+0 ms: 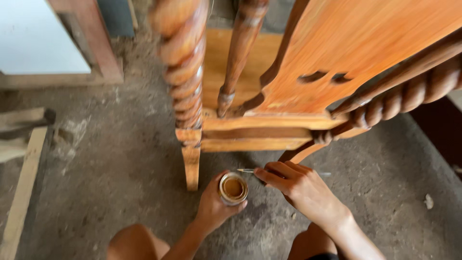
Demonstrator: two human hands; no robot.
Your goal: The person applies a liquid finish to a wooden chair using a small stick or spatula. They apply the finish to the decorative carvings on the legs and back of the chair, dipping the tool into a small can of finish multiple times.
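My left hand point(211, 207) grips a small open round tin point(233, 188) with brown liquid inside, held low above the concrete floor. My right hand point(296, 185) pinches a thin brush point(246, 170) whose pale tip points left, just above the tin's rim. Directly in front stands an orange-brown wooden chair point(269, 86) with spiral-turned posts point(185, 72), a carved back panel and a short front leg point(191, 166) next to the tin. My knees show at the bottom edge.
Dusty grey concrete floor point(110, 163) all around. Pale wooden planks point(21, 192) lie at the left edge. A reddish wooden frame with a white panel point(43, 38) stands at the back left. Dark furniture point(440, 130) borders the right.
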